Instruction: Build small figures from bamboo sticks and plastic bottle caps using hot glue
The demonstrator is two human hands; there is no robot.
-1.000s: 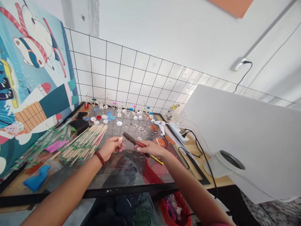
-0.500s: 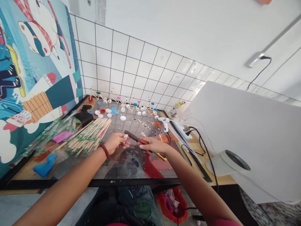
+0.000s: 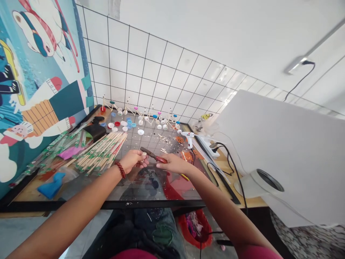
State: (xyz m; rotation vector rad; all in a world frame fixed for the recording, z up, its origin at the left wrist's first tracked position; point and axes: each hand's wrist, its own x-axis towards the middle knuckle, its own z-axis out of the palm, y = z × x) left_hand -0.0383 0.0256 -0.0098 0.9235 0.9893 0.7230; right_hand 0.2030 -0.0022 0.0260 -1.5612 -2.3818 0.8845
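My left hand [image 3: 134, 159], with a red bead bracelet at the wrist, pinches a few short pale wooden stick pieces [image 3: 144, 154]. My right hand [image 3: 172, 163] is wrapped round the red handles of a pair of pliers [image 3: 151, 154], whose dark jaws lie at the pieces by my left fingertips. To the left lies a pile of wrapped wooden chopsticks [image 3: 101, 153]. Beyond my hands, wooden bits [image 3: 163, 137] are scattered on the glassy table, near loose bottle caps [image 3: 140, 132] and small stick-and-cap structures [image 3: 155, 117].
A white glue gun [image 3: 188, 138] stands at the right, near a power strip [image 3: 210, 148] with black cables. A blue bag [image 3: 51, 185] lies front left. Under the table is a red-rimmed bin [image 3: 207, 230]. A wire grid and a white board rise behind.
The view has shifted slightly. The pliers' jaws have moved a little left over the pieces in my left hand, and both hands keep their hold.
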